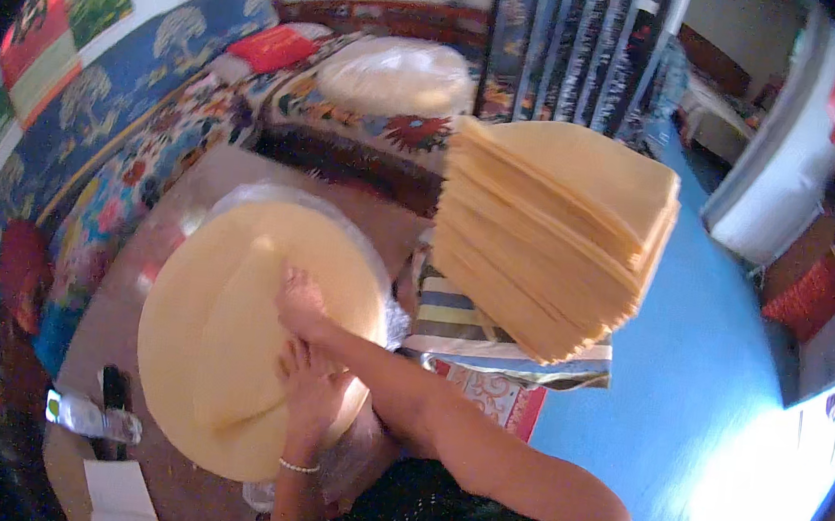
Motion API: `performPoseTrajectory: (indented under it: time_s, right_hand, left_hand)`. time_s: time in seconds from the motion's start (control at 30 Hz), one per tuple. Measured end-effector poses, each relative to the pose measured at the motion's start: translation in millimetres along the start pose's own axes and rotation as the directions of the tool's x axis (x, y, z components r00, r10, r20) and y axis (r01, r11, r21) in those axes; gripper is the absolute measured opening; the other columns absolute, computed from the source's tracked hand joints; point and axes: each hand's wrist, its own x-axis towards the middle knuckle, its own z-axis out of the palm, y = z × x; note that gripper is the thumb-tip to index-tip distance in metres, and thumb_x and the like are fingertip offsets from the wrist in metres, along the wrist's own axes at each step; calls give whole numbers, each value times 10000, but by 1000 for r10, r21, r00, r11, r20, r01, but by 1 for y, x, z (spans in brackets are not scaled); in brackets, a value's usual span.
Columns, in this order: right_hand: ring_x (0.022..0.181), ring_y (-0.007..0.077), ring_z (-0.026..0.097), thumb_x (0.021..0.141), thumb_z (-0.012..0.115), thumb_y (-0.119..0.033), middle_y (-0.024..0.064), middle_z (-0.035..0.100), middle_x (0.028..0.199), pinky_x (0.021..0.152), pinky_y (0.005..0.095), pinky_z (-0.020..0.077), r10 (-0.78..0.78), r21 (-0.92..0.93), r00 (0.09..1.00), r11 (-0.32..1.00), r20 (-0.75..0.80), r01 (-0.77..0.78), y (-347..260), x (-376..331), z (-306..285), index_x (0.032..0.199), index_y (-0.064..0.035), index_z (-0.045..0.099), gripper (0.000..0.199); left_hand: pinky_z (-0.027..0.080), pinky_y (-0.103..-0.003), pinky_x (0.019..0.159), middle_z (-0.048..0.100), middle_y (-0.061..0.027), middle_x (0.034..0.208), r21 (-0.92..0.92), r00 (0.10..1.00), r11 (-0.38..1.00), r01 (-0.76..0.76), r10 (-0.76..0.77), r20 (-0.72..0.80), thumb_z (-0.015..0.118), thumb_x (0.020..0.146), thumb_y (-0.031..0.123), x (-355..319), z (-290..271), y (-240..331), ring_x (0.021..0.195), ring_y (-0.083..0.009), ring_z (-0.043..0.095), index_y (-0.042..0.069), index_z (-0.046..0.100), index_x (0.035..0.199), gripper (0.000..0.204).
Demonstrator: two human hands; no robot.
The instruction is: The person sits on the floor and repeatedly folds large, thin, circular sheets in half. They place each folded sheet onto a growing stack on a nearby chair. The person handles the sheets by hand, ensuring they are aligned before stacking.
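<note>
A wide stack of round, pale yellow thin flatbreads (179, 338) lies in front of me, on clear plastic over a low brown table. A partly folded layer (244, 344) shows on top, its curved edges standing out from the round below. My right hand (300, 301) is closed over this layer; whatever its curled fingers hold is hidden. Just nearer to me, my left hand (312, 381), with a beaded bracelet at the wrist, rests on the flatbread, fingers apart. To the right rises a tall pile of folded yellow flatbreads (550, 243).
Under the folded pile lies a striped cloth (508, 365). A clear bottle (91, 418) and white paper (121, 495) are at the near left. Flower-patterned sofas (145, 169) line the left and back, with a plastic-wrapped bundle (395, 73). Blue floor (689, 367) stretches along the right.
</note>
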Motion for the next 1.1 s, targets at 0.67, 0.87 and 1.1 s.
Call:
performPoseTrajectory:
  time_s: [0.67,0.87,1.1]
  right_hand:
    - [853,406,586,687,609,-62,272,573,855,728,455,491,162,521,787,823,-595,224,0,-16,-340,935,93,495,314]
    - [620,237,635,727,560,-21,152,619,799,515,329,542,413,808,777,555,-475,198,116,-117,-520,911,80,568,209]
    - [471,192,564,719,572,-23,88,564,624,368,296,435,668,895,623,427,-408,129,250,-199,-512,753,37,551,72]
  left_hand:
    - [414,-421,909,636,-145,1014,-280,608,883,-377,8,-794,626,800,110,84,-140,-26,991,-333,562,-6,618,1032,260]
    - [395,-419,945,632,-152,1021,158,314,716,-680,479,-820,568,653,-82,201,-245,128,997,-300,591,29,583,1086,447]
    - [410,-399,914,653,-150,996,-21,441,520,-854,703,-558,487,793,22,246,-197,253,952,-306,602,54,635,989,248]
